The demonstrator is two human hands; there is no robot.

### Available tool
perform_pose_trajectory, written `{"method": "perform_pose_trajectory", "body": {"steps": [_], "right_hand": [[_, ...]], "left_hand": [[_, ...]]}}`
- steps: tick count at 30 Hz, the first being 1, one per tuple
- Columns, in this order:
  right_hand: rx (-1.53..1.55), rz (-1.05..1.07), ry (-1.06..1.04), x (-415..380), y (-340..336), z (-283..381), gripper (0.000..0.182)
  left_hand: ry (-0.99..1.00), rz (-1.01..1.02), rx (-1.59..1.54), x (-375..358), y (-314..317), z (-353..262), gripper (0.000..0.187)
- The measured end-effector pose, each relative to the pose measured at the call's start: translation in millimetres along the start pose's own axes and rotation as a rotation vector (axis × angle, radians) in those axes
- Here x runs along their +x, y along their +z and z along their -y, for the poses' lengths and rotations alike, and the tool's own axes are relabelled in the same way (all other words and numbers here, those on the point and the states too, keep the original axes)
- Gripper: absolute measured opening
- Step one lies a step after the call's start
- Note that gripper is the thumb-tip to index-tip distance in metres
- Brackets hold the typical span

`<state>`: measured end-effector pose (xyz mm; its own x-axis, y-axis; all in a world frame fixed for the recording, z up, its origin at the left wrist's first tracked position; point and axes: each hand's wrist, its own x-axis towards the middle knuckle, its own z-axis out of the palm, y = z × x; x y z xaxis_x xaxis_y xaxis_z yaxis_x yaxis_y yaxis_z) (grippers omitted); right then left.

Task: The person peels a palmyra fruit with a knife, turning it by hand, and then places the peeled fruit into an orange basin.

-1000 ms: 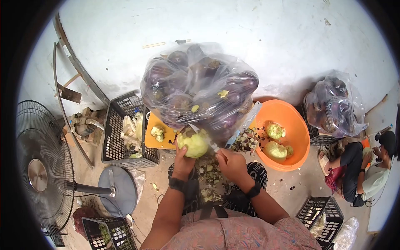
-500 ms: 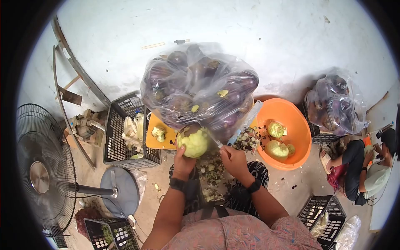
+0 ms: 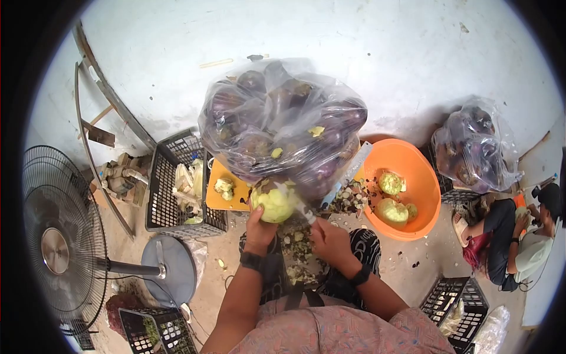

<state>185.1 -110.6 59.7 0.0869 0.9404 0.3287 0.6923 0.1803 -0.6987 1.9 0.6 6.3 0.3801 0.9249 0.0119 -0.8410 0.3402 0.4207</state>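
My left hand (image 3: pixel 258 229) is wrapped around the lower left side of a large round eggplant (image 3: pixel 275 205), mostly peeled to pale green flesh. In my right hand (image 3: pixel 331 241) is a knife (image 3: pixel 305 211) with a light handle; its blade, smeared by motion, lies over the eggplant's upper right side. Just beyond them a clear plastic bag of purple eggplants (image 3: pixel 283 121) rests over a yellow board (image 3: pixel 221 199). A pale peeled chunk (image 3: pixel 224 187) sits on that board, left of the bag. Dark-skinned peelings (image 3: pixel 354 197) are heaped to the right of my hands.
An orange basin (image 3: pixel 421 200) at right holds several peeled pieces. At left stand a black crate (image 3: pixel 177 221) and a floor fan (image 3: pixel 56 251). Another bag of eggplants (image 3: pixel 474 147) lies farther right, near a seated person (image 3: pixel 533 248). A second crate (image 3: pixel 457 295) is at lower right.
The knife has moved up and left over the eggplant's top, its blade now blurred. My right hand has turned and shifted slightly down. My left hand keeps its hold.
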Motion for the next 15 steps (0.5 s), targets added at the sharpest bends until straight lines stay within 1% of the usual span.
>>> {"method": "perform_pose_trajectory", "body": {"steps": [2, 3, 5, 7, 8, 9, 10, 12, 13, 14, 15], "right_hand": [[0.163, -0.11, 0.216, 4, -24, 23, 0.024], [0.163, -0.11, 0.218, 6, -37, 33, 0.024], [0.395, -0.447, 0.02, 10, -60, 47, 0.027], [0.359, -0.467, 0.044, 4, -41, 36, 0.027], [0.324, -0.485, 0.068, 3, -25, 21, 0.027], [-0.044, -0.318, -0.249, 8, -2, -10, 0.026], [-0.043, -0.319, -0.25, 4, -2, -10, 0.026], [-0.424, 0.125, -0.085, 1, 1, -9, 0.013], [-0.514, -0.096, -0.189, 7, -8, 0, 0.016], [-0.507, -0.086, -0.178, 10, -22, 9, 0.016], [-0.247, -0.246, -0.08, 24, -48, 33, 0.021]], "left_hand": [[0.008, -0.006, 0.012, -2, 3, -1, 0.063], [0.009, -0.001, 0.026, -2, 5, -1, 0.063], [0.009, 0.008, 0.017, -1, 6, 0, 0.063], [0.013, 0.017, 0.009, -1, 9, 0, 0.063], [0.025, 0.012, 0.064, -1, 10, 0, 0.062], [0.035, 0.006, 0.119, -3, 10, 0, 0.063], [0.035, 0.007, 0.12, -4, 9, 1, 0.063], [0.044, 0.0, 0.122, -1, 4, 1, 0.063], [0.049, -0.013, 0.122, -3, 3, 0, 0.063], [0.036, -0.023, 0.136, -6, 2, 0, 0.063], [0.025, -0.013, 0.149, -2, 4, 0, 0.063]]}}
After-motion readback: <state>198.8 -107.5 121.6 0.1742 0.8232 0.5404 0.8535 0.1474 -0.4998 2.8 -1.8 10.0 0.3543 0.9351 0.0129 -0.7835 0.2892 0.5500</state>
